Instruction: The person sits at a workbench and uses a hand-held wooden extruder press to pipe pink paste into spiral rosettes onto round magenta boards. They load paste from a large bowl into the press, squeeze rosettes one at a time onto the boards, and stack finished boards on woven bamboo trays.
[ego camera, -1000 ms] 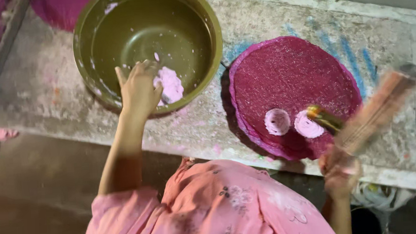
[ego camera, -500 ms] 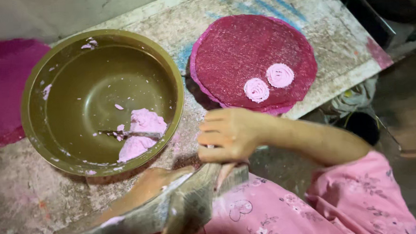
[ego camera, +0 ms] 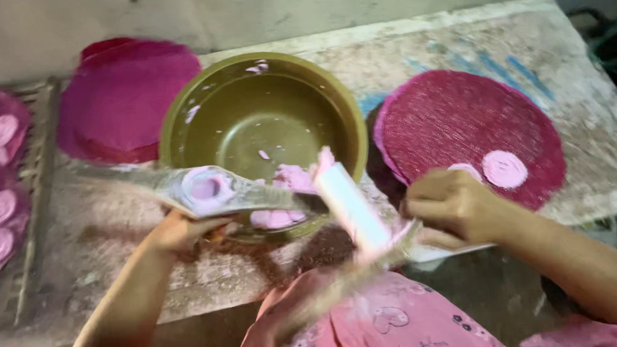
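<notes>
Left hand: the left hand (ego camera: 181, 231), lower left of centre, has its grip closed on a flat, blurred metal blade (ego camera: 204, 189) that carries a round pink dab near its middle.
Right hand: the right hand (ego camera: 454, 204), right of centre, has its fingers curled; its grip closes on a blurred pale stick (ego camera: 352, 210) with pink paste at the upper end, which crosses the blade.
Bowl: an olive-green bowl (ego camera: 178, 110) stands at the centre of the worktop (ego camera: 579, 110), just behind both tools; lumps of pink paste (ego camera: 291, 178) lie at its near side.
Right mat: a round dark-pink woven mat (ego camera: 460, 120), right of the bowl, bears two pale pink discs (ego camera: 504, 168) near its lower edge, just beside the right hand.
Left mat: a stack of magenta mats (ego camera: 125, 98) lies upper left.
Rack: at the far left edge, a slatted rack (ego camera: 37, 166) holds rows of pink discs.
Foreground: a pink patterned garment (ego camera: 372, 318) fills the lower centre.
</notes>
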The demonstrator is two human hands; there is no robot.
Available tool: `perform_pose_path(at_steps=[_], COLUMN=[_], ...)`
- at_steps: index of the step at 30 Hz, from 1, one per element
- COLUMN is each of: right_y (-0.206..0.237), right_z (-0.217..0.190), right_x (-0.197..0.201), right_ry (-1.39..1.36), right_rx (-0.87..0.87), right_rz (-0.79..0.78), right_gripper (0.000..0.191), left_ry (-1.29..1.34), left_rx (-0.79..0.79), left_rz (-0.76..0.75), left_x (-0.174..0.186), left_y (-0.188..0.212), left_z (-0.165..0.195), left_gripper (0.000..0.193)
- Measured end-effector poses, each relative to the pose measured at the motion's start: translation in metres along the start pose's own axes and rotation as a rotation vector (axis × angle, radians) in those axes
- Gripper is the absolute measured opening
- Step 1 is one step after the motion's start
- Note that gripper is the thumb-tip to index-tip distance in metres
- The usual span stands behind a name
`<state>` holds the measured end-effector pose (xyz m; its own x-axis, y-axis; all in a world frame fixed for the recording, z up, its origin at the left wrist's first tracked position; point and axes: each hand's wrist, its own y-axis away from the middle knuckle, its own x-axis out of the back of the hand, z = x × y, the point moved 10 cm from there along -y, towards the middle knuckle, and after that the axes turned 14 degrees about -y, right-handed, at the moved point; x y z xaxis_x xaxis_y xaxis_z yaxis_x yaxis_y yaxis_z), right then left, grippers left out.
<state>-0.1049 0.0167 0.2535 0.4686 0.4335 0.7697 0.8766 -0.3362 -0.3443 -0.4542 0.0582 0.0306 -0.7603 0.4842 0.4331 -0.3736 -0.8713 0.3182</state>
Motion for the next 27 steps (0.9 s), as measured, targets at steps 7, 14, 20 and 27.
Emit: perform_pose_path(at_steps=[7,14,20,27], right_y=[-0.075,-0.115,-0.119,-0.133], right_z=[0.029,0.067,0.086,0.118], right_x=[0.012,0.003,-0.040,-0.093], right_ry=[0.743,-0.191,-0.184,-0.293], right_rx=[0.307,-0.241,-0.248,-0.278], right_rz=[0.068,0.443,0.793,0.542], right_gripper=[0.022,0.062,0.037,0.031], left_ry=[1.003,0.433,0.084,0.137], left_rx=[-0.043,-0.029,-0.260,-0.253], left_rz=[-0.488,0.415,0.913,1.097], left_x=[-0.097,-0.025,0.019,0.049], left_y=[-0.020,-0.043,-0.006,0.013], left_z=[0.023,0.038,0.087,0.073], left_gripper=[0.049,0.030,0.034,0.062])
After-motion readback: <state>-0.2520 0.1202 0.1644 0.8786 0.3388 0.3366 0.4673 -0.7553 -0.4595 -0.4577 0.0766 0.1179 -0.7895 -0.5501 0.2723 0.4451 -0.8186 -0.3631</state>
